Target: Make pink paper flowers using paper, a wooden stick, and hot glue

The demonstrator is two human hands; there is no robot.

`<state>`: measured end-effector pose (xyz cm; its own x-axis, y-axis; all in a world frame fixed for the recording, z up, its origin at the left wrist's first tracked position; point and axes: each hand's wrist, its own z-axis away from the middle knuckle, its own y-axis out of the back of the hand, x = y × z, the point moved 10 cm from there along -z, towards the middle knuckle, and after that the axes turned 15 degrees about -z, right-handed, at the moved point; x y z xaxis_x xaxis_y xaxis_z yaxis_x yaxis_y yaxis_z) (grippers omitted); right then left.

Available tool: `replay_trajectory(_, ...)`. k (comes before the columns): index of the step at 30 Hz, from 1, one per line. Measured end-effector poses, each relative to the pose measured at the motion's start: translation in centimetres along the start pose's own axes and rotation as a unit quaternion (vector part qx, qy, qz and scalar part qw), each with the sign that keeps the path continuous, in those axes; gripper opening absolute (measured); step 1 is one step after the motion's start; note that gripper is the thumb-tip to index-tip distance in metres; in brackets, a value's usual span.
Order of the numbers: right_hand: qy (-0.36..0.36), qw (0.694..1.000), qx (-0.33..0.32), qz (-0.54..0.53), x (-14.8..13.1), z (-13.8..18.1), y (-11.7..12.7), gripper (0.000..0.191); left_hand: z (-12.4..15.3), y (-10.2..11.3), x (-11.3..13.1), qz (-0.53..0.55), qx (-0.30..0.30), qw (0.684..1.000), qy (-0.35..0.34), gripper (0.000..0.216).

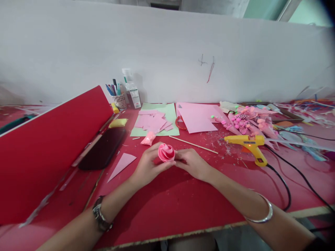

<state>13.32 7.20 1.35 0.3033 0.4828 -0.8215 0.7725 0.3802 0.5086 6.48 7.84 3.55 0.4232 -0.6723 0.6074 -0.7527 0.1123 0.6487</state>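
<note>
A pink paper rose (166, 152), rolled into a spiral, is held above the red tabletop near the middle of the head view. My left hand (149, 161) is closed around its left side, thumb along the lower edge. From the right, my right hand (192, 162) pinches the rose's edge with thumb and fingers; the exact contact is partly hidden. Just behind my left hand lies a small bag of coral-pink material (148, 138). A pink paper triangle (122, 166) lies to the left, and a thin wooden stick (193, 144) rests behind my right hand.
A yellow hot glue gun (247, 141), its cord trailing right, lies near finished pink paper flowers (246, 122). Pink paper pieces (151, 120) sit on a green sheet (136, 129). A black phone (103, 150) and a slanted red board (60, 139) are left; a pen cup (119, 101) stands behind.
</note>
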Motion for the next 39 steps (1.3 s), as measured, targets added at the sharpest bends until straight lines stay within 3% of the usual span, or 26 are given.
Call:
replay_trajectory(5, 0.018, 1.0, -0.025, 0.0, -0.3, 0.1, -0.4, 0.028, 0.1, -0.1, -0.3, 0.002, -0.001, 1.0, 0.006, 0.014)
replay_trajectory(10, -0.014, 1.0, -0.018, 0.021, 0.0, 0.1, -0.2, 0.033, 0.0, -0.6, -0.7, 0.011, -0.018, 0.999, 0.025, 0.015)
replay_trajectory(18, 0.001, 1.0, -0.004, -0.025, -0.4, 0.0, -0.1, 0.024, -0.2, -0.2, -0.8, 0.043, 0.001, 0.998, 0.041, 0.011)
replay_trajectory(26, 0.006, 0.999, -0.003, -0.038, -0.1, 0.1, -0.2, 0.026, -0.3, -0.9, -1.2, 0.128, -0.032, 0.989, 0.072, 0.007)
replay_trajectory(39, 0.002, 1.0, -0.023, 0.006, 0.0, 0.0, -0.7, 0.028, -0.2, -0.4, -1.0, 0.034, -0.017, 0.998, 0.059, 0.01)
